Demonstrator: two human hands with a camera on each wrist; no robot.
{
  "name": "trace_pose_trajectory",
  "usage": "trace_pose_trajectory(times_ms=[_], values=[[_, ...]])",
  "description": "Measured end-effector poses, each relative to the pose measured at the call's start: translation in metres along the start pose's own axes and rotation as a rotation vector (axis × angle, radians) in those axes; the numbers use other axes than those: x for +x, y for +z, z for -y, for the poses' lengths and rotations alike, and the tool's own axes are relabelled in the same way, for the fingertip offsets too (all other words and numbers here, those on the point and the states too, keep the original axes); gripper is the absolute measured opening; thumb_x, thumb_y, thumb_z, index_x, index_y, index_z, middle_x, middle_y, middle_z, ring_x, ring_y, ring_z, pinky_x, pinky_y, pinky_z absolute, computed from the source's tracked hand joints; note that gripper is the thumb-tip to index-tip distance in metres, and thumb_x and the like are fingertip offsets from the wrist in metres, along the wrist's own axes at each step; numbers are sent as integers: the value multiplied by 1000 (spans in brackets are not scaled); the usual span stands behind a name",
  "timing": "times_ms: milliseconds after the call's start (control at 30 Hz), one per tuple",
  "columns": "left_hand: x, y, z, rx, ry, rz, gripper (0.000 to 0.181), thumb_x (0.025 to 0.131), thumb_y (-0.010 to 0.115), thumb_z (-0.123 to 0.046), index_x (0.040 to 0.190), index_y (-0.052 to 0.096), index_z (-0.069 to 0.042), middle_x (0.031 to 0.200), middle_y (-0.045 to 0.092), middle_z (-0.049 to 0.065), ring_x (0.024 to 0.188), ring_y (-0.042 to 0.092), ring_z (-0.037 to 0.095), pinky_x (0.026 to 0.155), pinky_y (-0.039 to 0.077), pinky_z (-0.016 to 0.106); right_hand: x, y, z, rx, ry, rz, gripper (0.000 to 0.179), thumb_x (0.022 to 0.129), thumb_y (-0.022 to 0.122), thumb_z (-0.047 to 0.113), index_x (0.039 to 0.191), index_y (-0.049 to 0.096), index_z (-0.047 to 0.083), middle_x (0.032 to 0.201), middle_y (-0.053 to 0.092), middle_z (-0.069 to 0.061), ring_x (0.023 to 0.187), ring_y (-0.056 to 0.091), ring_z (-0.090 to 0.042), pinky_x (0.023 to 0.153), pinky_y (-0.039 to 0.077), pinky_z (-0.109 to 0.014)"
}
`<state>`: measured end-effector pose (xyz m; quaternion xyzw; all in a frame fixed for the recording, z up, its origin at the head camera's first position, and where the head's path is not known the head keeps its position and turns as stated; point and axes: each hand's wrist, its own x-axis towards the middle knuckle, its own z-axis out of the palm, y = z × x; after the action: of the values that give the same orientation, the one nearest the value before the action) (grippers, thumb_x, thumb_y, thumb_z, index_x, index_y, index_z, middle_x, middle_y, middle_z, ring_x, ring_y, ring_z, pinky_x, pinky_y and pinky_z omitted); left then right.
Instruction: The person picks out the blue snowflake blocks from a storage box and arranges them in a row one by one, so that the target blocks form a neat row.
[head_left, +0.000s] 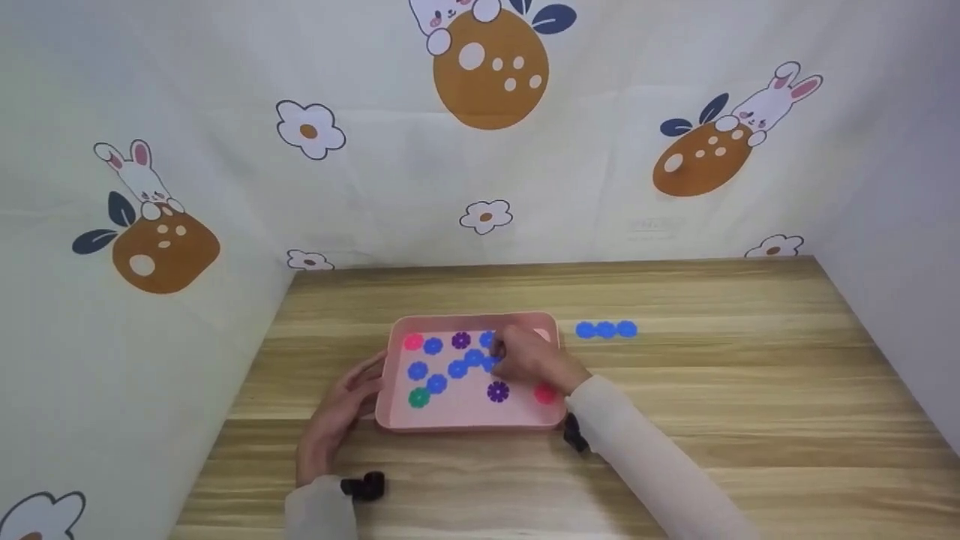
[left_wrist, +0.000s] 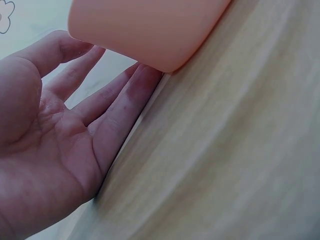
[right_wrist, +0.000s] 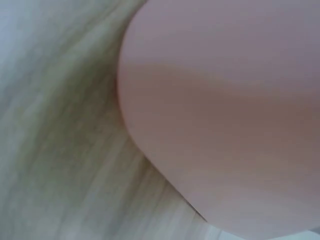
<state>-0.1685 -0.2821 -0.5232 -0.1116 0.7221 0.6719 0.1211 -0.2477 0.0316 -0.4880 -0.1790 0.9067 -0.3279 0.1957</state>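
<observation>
A shallow pink tray sits on the table with several small flower-shaped plastic discs in it, mostly blue. My left hand is at the tray's left side, its fingers extended. In the left wrist view, the left fingertips reach the lower edge of the tray wall, palm facing it. My right hand reaches over the right side into the tray, fingers bent. Its fingertips are right at a blue disc, partly covered by them; I cannot tell whether they pinch it. The right wrist view shows only the tray's outer wall and wood.
Three blue discs in a row lie right of the tray. Inside it are purple discs, a green disc and pink discs. A patterned cloth hangs behind the wooden table.
</observation>
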Motion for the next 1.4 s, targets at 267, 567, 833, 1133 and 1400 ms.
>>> trace_pose_trajectory(times_ms=[267, 567, 833, 1133, 1400], values=[[0, -1, 0, -3, -13, -14, 48, 99, 63, -28, 145, 51, -33, 150, 55, 2, 124, 64, 20, 101, 55, 33, 0, 2, 1, -35, -5, 1, 27, 86, 79, 19, 111, 71, 10, 101, 70, -2, 88, 65, -17, 85, 60, -33], [0, -2, 1, -10, -7, 12, 47, 101, 59, -26, 146, 50, -32, 153, 51, 2, 130, 60, 23, 106, 52, 37, -1, 5, -1, -135, -48, -18, 29, 86, 79, 23, 111, 72, 9, 99, 73, -3, 80, 65, -14, 75, 60, -27], [1, -3, 2, -1, -17, -2, 46, 100, 60, -28, 145, 51, -36, 150, 54, -1, 127, 62, 21, 105, 53, 36, 1, 6, -4, -156, -58, -45, 33, 84, 80, 28, 111, 69, 12, 100, 71, -1, 84, 65, -12, 80, 60, -29], [3, -1, 2, 0, -2, -17, 50, 98, 63, -24, 146, 52, -29, 150, 55, 4, 126, 63, 20, 100, 56, 34, 0, 7, -2, -290, -140, -81, 33, 84, 81, 29, 107, 73, 7, 94, 74, -4, 74, 63, -11, 72, 59, -25], [3, 0, 2, 14, -3, -11, 49, 99, 63, -27, 146, 51, -32, 151, 54, 1, 129, 61, 20, 103, 54, 35, -1, 10, -1, -326, -133, -81, 34, 85, 80, 30, 110, 73, 9, 95, 74, -4, 72, 63, -10, 69, 58, -22]])
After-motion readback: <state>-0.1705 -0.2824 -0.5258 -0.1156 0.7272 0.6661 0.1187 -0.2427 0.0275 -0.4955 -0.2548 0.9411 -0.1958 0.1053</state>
